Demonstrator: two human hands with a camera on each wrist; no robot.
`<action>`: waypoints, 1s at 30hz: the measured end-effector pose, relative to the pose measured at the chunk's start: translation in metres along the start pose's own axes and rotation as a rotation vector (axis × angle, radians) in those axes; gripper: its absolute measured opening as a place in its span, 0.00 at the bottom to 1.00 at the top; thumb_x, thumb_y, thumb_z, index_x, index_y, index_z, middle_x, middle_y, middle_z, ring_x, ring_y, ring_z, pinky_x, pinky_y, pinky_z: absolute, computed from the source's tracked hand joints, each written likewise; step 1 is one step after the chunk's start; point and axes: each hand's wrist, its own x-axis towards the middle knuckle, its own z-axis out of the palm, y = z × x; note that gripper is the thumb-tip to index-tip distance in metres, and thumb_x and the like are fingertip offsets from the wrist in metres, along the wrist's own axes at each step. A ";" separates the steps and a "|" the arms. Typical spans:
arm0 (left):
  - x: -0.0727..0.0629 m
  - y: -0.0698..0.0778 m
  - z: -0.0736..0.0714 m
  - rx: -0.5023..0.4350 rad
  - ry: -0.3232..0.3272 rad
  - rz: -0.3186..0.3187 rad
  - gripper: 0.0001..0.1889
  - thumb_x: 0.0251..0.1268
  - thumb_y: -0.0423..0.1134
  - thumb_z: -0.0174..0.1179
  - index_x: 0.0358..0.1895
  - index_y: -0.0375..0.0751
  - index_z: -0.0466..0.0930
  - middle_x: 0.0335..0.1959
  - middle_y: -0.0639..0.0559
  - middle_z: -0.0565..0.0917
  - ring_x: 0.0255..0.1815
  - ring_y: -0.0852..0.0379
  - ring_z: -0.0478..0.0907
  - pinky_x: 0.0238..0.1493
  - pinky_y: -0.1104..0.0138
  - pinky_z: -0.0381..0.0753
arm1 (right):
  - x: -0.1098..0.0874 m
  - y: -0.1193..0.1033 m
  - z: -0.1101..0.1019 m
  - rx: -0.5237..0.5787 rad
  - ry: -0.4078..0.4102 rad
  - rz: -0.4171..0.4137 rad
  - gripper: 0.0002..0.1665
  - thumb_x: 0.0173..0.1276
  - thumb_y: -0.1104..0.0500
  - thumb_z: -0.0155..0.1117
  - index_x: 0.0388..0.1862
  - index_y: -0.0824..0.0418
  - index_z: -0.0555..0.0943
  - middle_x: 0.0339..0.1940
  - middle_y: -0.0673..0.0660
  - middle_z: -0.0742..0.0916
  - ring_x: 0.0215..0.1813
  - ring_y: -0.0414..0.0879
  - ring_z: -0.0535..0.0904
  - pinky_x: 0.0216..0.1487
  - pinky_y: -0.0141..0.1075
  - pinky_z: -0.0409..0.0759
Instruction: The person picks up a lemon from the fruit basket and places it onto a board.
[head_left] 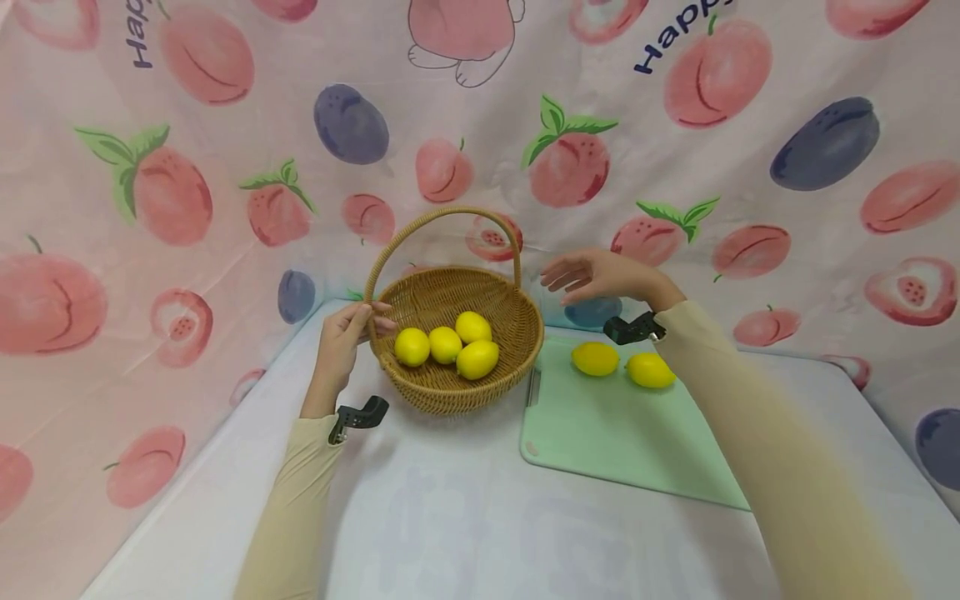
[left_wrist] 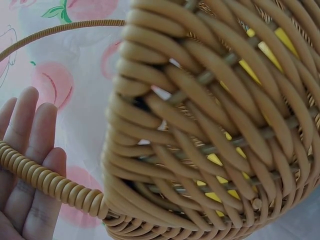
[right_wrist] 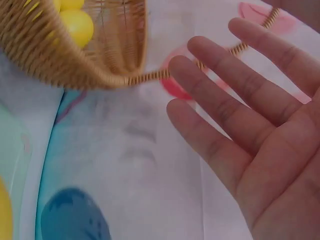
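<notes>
The wicker basket stands near the worktop's back edge, four lemons inside! The left hand lays straight fingers against its handle; the right hand hovers, fingers spread, just beside the basket. Two more lemons lie by the green board's back edge.

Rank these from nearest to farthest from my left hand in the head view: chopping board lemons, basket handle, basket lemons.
1. Basket handle: its left end is right at your left hand.
2. Basket lemons: right of that hand.
3. Chopping board lemons: farther right, past the basket.
</notes>
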 end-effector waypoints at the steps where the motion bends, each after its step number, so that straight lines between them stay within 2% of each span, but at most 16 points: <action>1: 0.000 0.000 0.000 0.001 0.000 -0.001 0.22 0.76 0.39 0.40 0.48 0.18 0.73 0.26 0.67 0.85 0.32 0.66 0.84 0.44 0.75 0.81 | 0.005 -0.003 0.002 -0.007 -0.009 -0.006 0.30 0.62 0.59 0.66 0.63 0.61 0.70 0.61 0.62 0.78 0.62 0.57 0.75 0.61 0.47 0.76; 7: 0.000 0.000 -0.001 0.013 0.004 -0.006 0.20 0.76 0.41 0.41 0.45 0.26 0.77 0.26 0.66 0.85 0.34 0.63 0.84 0.44 0.75 0.82 | 0.036 -0.014 0.016 -0.071 -0.057 -0.038 0.29 0.63 0.59 0.65 0.62 0.62 0.71 0.60 0.63 0.79 0.62 0.58 0.75 0.59 0.46 0.78; 12: 0.001 0.001 -0.003 0.003 -0.018 -0.003 0.20 0.76 0.40 0.40 0.46 0.23 0.76 0.27 0.65 0.85 0.33 0.66 0.84 0.44 0.75 0.82 | 0.059 -0.020 0.029 -0.091 -0.084 -0.004 0.28 0.62 0.58 0.67 0.61 0.59 0.73 0.58 0.60 0.81 0.60 0.55 0.77 0.60 0.44 0.78; 15: 0.001 0.002 -0.004 -0.007 -0.037 -0.003 0.19 0.76 0.38 0.40 0.45 0.25 0.77 0.27 0.64 0.85 0.33 0.66 0.84 0.44 0.75 0.82 | 0.070 -0.021 0.038 -0.092 -0.090 0.005 0.28 0.61 0.56 0.68 0.60 0.58 0.74 0.56 0.58 0.82 0.59 0.52 0.78 0.59 0.42 0.78; 18: 0.002 0.000 -0.006 -0.021 -0.065 -0.013 0.17 0.76 0.38 0.40 0.44 0.31 0.78 0.28 0.64 0.86 0.34 0.66 0.84 0.44 0.75 0.82 | 0.079 -0.020 0.047 -0.041 -0.114 0.019 0.28 0.62 0.59 0.67 0.60 0.61 0.73 0.57 0.61 0.81 0.58 0.52 0.78 0.59 0.41 0.78; 24: 0.009 -0.014 -0.016 -0.033 -0.133 -0.071 0.15 0.76 0.41 0.40 0.41 0.48 0.79 0.30 0.65 0.86 0.37 0.67 0.84 0.46 0.76 0.80 | 0.092 -0.018 0.064 0.037 -0.167 0.008 0.26 0.64 0.62 0.64 0.61 0.65 0.72 0.59 0.66 0.78 0.60 0.56 0.76 0.59 0.41 0.78; 25: 0.010 -0.016 -0.018 -0.029 -0.141 -0.077 0.15 0.76 0.42 0.40 0.41 0.47 0.80 0.30 0.65 0.86 0.37 0.67 0.84 0.46 0.76 0.80 | 0.094 -0.018 0.066 0.035 -0.171 0.004 0.26 0.64 0.62 0.64 0.61 0.65 0.72 0.59 0.67 0.78 0.60 0.56 0.76 0.59 0.41 0.78; 30: 0.014 -0.016 -0.023 0.022 -0.184 -0.073 0.22 0.75 0.45 0.42 0.46 0.26 0.77 0.31 0.64 0.86 0.38 0.66 0.84 0.47 0.74 0.80 | 0.101 -0.016 0.073 0.013 -0.182 -0.004 0.25 0.64 0.63 0.63 0.60 0.65 0.73 0.58 0.68 0.78 0.59 0.54 0.77 0.59 0.40 0.78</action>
